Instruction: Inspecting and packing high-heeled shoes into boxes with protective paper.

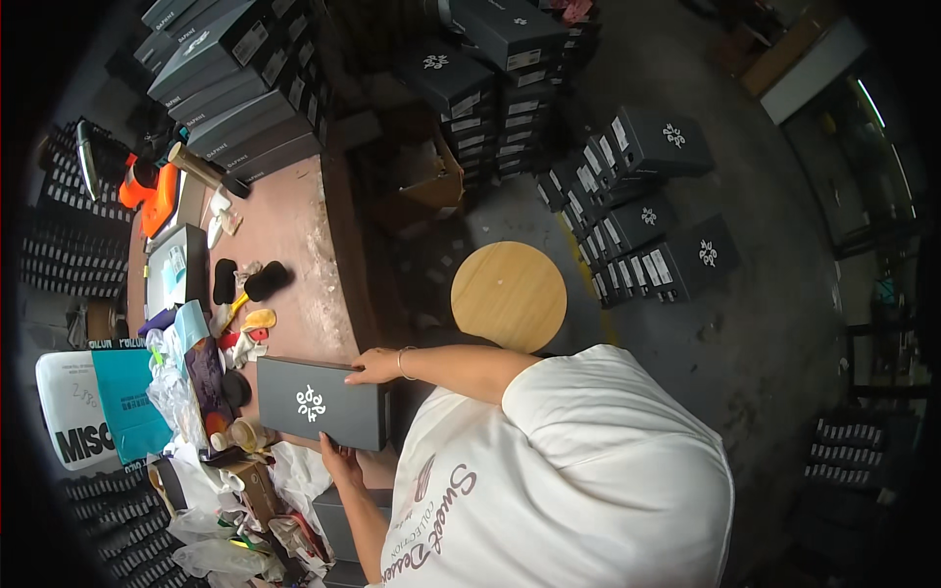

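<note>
The dark grey shoebox (321, 403) lies flat on the brown worktable (294, 235), logo lid up. The left hand (341, 459) grips its near edge; the right hand (377, 366) presses its far corner with fingers closed on it, steadying the box. A round wooden stool (508, 296) stands beyond the box.

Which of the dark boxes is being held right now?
The box lying flat on the table's near edge: both hands grip it. All others sit untouched in stacks.
</note>
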`<state>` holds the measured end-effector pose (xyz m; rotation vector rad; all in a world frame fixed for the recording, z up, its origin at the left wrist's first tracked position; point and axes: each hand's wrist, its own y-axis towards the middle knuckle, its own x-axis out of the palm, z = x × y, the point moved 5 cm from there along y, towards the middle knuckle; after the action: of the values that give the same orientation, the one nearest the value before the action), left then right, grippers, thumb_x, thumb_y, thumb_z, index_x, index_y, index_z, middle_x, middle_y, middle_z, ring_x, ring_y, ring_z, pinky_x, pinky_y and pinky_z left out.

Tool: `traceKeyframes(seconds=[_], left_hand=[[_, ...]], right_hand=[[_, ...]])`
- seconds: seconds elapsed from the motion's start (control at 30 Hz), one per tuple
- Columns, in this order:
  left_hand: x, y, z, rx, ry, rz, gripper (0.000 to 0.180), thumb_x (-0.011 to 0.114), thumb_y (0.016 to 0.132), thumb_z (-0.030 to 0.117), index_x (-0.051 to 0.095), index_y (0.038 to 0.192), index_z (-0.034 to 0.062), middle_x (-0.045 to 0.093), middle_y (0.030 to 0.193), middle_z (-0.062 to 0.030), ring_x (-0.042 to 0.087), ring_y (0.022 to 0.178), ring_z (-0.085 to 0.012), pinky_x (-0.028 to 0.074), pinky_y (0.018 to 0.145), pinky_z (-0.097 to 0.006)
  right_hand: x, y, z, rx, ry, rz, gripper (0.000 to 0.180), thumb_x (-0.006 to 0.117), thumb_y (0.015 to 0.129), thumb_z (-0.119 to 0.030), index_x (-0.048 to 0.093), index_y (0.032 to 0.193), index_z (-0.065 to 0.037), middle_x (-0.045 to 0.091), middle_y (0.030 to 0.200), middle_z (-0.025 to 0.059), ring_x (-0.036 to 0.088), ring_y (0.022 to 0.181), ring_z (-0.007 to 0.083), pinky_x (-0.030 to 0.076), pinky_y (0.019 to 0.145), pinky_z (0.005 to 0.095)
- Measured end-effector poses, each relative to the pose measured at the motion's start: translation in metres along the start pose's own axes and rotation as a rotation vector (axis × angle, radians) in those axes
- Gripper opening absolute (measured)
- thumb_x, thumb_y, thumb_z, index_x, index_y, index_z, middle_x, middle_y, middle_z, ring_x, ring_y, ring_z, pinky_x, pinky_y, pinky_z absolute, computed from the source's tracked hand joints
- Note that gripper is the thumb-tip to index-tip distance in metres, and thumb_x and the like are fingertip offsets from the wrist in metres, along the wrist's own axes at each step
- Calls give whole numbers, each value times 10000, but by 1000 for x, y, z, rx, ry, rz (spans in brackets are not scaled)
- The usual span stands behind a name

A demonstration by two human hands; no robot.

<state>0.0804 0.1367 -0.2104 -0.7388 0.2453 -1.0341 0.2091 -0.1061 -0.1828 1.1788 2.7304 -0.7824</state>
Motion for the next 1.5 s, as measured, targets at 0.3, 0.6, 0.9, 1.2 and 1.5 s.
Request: traceKeyframes(seconds=[0.3, 0.6, 0.9, 1.2, 1.5], left_hand=[[27, -41, 10, 64, 85, -254, 630, 515, 924, 478, 400, 1365, 43, 453, 1353, -121, 452, 1228, -256, 375, 1012, -393], [106, -72, 9, 92, -2, -297, 484, 587, 926, 334, 470, 1313, 68, 566, 1128, -76, 594, 980, -181, 517, 824, -330], [150, -85, -26, -36, 33, -275, 309, 571, 943, 218, 539, 1204, 57, 627, 979, -46, 639, 836, -143, 543, 696, -266], [257, -91, -81, -151, 228, -358, 253, 574, 939, 193, 561, 1150, 55, 643, 907, -21, 634, 786, -122, 541, 686, -260], [374, -142, -141, -127, 315, -321, 305, 581, 939, 197, 541, 1185, 21, 621, 973, -62, 633, 819, -140, 530, 708, -268]], right_hand=[[31, -75, 7, 258, 416, -274, 1157, 718, 682, -579, 38, 1504, -130, 356, 1422, 148, 420, 1226, 295, 452, 813, 412], [-44, -245, 33, 433, 1826, -6, 695, 677, 770, -441, 421, 1340, -136, 403, 1384, 131, 366, 1275, 327, 309, 1035, 541], [-174, -378, 126, 212, 1779, 511, 618, 517, 805, -624, 552, 1230, -176, 542, 1247, 86, 505, 1122, 259, 418, 890, 461], [-247, -444, 223, 315, 1751, 671, 614, 538, 799, -624, 558, 1182, -143, 538, 1187, 130, 506, 1058, 310, 429, 850, 470], [-313, -486, 336, 550, 1855, 782, 628, 578, 772, -617, 561, 1158, -123, 548, 1143, 150, 531, 1006, 329, 427, 821, 460]])
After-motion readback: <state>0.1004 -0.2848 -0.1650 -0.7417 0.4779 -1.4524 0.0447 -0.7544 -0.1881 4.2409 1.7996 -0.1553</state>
